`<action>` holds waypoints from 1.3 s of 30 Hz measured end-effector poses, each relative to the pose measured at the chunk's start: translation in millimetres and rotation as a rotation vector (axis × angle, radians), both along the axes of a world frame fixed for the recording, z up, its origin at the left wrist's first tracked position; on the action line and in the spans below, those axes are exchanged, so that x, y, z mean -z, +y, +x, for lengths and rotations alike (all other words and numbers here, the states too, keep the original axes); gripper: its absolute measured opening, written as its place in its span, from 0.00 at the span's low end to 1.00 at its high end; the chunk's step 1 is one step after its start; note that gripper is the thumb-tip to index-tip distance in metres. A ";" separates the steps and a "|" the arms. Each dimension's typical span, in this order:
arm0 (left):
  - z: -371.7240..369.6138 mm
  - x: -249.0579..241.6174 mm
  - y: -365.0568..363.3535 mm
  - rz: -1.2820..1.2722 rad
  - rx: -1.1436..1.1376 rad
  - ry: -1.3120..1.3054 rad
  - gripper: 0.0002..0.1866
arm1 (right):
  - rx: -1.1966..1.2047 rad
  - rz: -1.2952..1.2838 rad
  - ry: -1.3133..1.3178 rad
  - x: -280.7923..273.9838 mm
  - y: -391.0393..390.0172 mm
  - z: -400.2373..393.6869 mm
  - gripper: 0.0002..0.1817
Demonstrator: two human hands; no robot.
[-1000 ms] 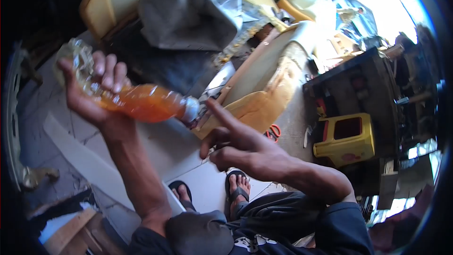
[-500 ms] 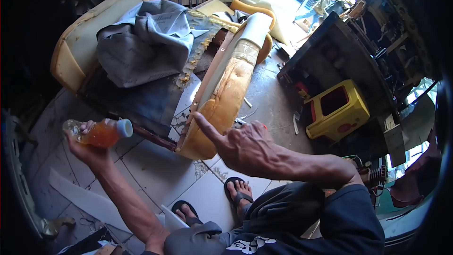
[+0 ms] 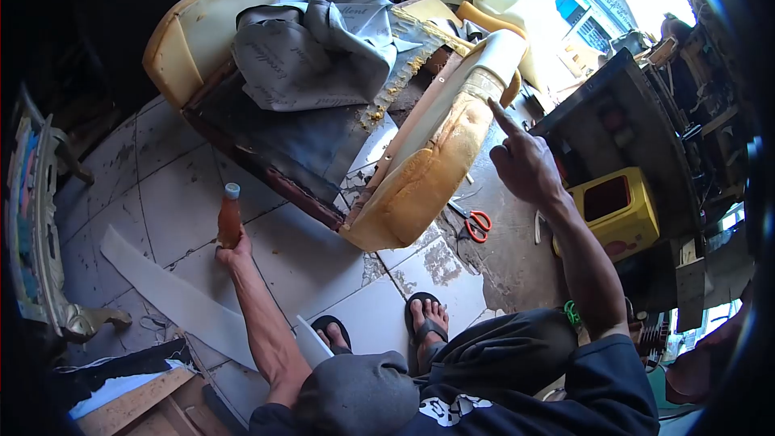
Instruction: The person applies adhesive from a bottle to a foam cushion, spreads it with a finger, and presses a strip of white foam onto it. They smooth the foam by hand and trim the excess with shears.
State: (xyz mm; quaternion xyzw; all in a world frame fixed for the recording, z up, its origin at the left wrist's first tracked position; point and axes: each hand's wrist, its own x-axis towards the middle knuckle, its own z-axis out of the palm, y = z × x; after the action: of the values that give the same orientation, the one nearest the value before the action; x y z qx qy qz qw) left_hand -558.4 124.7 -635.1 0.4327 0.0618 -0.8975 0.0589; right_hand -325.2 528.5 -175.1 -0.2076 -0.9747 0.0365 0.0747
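Note:
My left hand (image 3: 234, 249) is wrapped round the lower part of a plastic bottle (image 3: 229, 218) of orange liquid, held upright over the tiles with its pale cap on top. My right hand (image 3: 526, 163) is raised at the right with the index finger stretched out and the other fingers curled; nothing shows in it. Its fingertip overlaps the outer edge of the foam-padded armrest (image 3: 452, 141); contact cannot be made out. A grey printed cloth (image 3: 315, 56) lies bunched on the stripped chair frame (image 3: 274, 141).
Red-handled scissors (image 3: 476, 226) lie on the floor right of the armrest. A yellow plastic container (image 3: 646, 230) stands at the right, by a dark cabinet (image 3: 597, 125). A white strip (image 3: 169, 295) crosses the tiles at left, near an ornate frame (image 3: 50, 234) and wooden boards (image 3: 129, 404).
The bottle has gone from tilted to upright. My right hand has moved up and right, away from the armrest's front. The view has shifted, and the scissors now show.

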 end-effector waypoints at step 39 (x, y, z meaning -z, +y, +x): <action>213.8 -107.4 -117.6 -2.537 1.395 0.276 0.25 | -0.716 -0.499 -0.204 38.0 -92.6 53.6 0.42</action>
State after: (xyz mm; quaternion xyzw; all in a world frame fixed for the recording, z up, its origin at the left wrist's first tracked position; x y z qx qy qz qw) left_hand -344.6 7.1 -527.6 -0.0559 -0.9709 -0.2269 -0.0517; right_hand -271.6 435.9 -213.1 0.1285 -0.9489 0.2733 -0.0915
